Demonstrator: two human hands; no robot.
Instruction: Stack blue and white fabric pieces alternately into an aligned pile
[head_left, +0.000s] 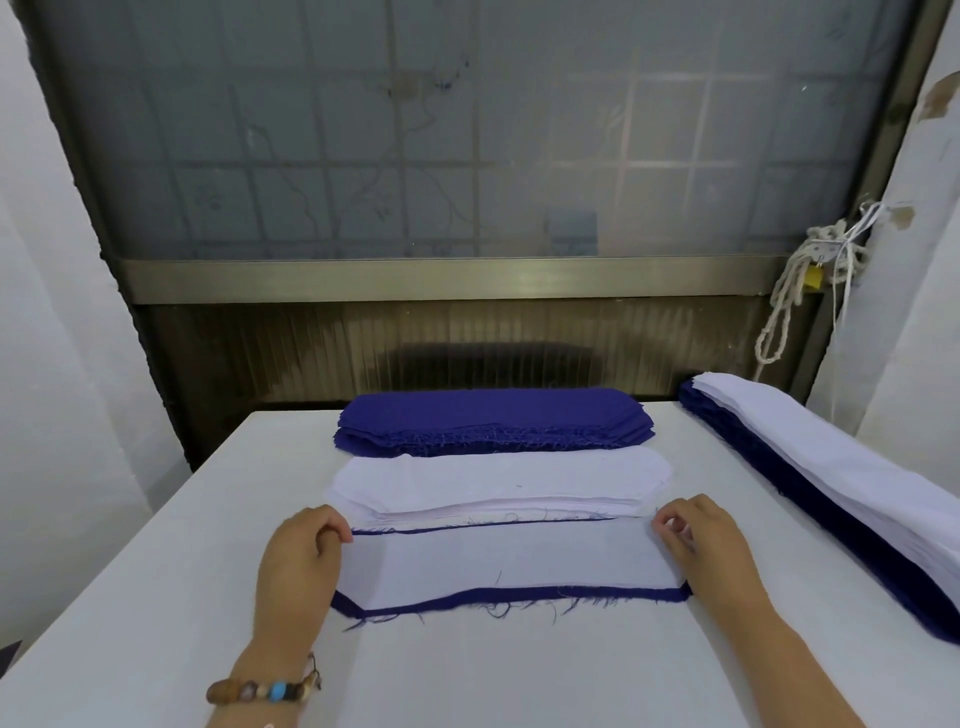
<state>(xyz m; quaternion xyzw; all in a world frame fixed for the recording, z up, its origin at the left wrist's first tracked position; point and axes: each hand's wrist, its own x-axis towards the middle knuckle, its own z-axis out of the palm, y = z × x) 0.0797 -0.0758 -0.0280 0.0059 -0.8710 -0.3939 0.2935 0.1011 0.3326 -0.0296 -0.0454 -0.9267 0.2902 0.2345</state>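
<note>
A white table (208, 519) holds a stack of dark blue fabric pieces (493, 415) at its far edge, with a stack of white fabric pieces (498, 480) just in front. Nearest, a thin white fabric piece (509, 561) lies on a frayed blue fabric piece (519, 596). The left hand (298, 551) and right hand (706, 545), fingers curled, pinch its far corners. It looks light and limp, so it is probably best held at both ends.

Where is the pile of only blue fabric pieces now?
In the head view, the blue pile lies at the far edge of the table, in the middle, directly behind the white pile and left of the long mixed pile.
</note>
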